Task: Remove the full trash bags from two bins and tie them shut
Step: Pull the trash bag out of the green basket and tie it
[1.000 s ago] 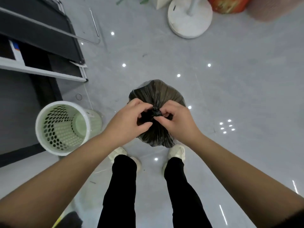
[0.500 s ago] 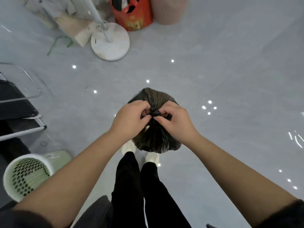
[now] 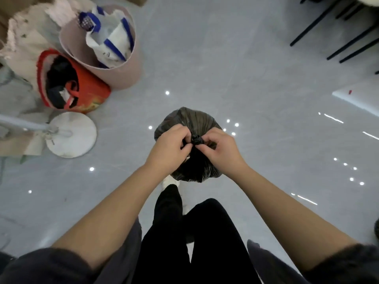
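Both hands at the knot of a black trash bag

The left hand (image 3: pixel 170 145) and right hand (image 3: pixel 220 149) each keep a pinching grip on the knot (image 3: pixel 196 139) atop the full trash bag (image 3: pixel 189 119), held above the grey floor (image 3: pixel 256 83)

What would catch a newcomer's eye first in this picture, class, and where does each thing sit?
Dead centre, the left hand and right hand pinch a knot atop a full black trash bag held above the grey floor. At upper left, a red bag leans against a pink tub stuffed with white and blue bags.
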A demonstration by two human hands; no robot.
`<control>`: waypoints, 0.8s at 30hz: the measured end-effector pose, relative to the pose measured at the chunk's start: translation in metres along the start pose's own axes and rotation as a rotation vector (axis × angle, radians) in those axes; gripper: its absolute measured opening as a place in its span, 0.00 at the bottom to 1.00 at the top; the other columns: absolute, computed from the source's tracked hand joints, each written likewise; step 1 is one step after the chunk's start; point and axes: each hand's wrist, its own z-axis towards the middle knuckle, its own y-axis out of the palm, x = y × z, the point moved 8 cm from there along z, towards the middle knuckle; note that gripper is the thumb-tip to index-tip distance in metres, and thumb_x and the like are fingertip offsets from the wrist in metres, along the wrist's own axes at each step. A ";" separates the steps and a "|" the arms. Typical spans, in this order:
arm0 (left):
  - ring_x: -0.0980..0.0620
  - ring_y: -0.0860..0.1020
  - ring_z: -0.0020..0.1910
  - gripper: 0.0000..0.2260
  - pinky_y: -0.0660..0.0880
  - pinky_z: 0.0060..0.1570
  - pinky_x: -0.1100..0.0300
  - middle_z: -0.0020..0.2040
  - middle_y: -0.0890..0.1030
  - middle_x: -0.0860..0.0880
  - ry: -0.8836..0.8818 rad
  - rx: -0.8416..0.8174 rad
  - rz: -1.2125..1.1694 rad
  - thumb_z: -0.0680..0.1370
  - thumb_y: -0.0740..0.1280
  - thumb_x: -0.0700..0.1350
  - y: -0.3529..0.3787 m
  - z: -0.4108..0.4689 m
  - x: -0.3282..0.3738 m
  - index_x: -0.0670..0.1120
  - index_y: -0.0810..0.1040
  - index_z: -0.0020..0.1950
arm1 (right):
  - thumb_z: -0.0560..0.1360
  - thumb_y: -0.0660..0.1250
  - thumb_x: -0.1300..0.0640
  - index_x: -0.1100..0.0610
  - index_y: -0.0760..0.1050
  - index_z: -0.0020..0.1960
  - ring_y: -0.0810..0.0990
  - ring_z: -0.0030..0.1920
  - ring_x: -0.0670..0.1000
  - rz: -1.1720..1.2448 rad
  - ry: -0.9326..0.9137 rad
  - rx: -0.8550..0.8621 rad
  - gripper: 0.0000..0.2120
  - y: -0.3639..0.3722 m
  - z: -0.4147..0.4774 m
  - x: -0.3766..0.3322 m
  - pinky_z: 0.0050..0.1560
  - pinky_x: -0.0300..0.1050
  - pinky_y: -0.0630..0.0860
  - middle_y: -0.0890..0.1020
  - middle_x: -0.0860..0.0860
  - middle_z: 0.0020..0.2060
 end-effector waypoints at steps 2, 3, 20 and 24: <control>0.53 0.74 0.34 0.06 0.75 0.38 0.55 0.39 0.71 0.55 0.018 -0.024 0.012 0.73 0.67 0.39 -0.007 0.041 0.022 0.46 0.71 0.40 | 0.71 0.72 0.61 0.59 0.77 0.37 0.76 0.40 0.48 0.018 0.011 0.042 0.05 -0.031 0.030 0.000 0.43 0.41 0.75 0.78 0.51 0.38; 0.53 0.74 0.35 0.06 0.75 0.38 0.55 0.39 0.71 0.55 0.027 -0.030 0.019 0.73 0.67 0.38 -0.010 0.061 0.033 0.46 0.71 0.40 | 0.71 0.72 0.61 0.57 0.77 0.37 0.76 0.40 0.47 0.025 0.018 0.058 0.05 -0.047 0.045 0.001 0.43 0.39 0.74 0.78 0.50 0.38; 0.54 0.73 0.35 0.06 0.70 0.35 0.62 0.39 0.71 0.54 0.024 0.090 0.037 0.73 0.66 0.38 -0.031 0.433 0.180 0.46 0.71 0.39 | 0.72 0.71 0.60 0.56 0.78 0.39 0.76 0.41 0.48 -0.011 -0.014 0.065 0.04 -0.296 0.359 0.052 0.45 0.41 0.75 0.77 0.48 0.38; 0.55 0.73 0.35 0.06 0.72 0.36 0.61 0.39 0.72 0.54 0.044 0.088 0.034 0.73 0.67 0.39 -0.037 0.529 0.204 0.47 0.72 0.39 | 0.72 0.70 0.59 0.59 0.80 0.41 0.77 0.43 0.48 -0.015 0.003 0.111 0.03 -0.347 0.439 0.068 0.47 0.41 0.74 0.78 0.50 0.40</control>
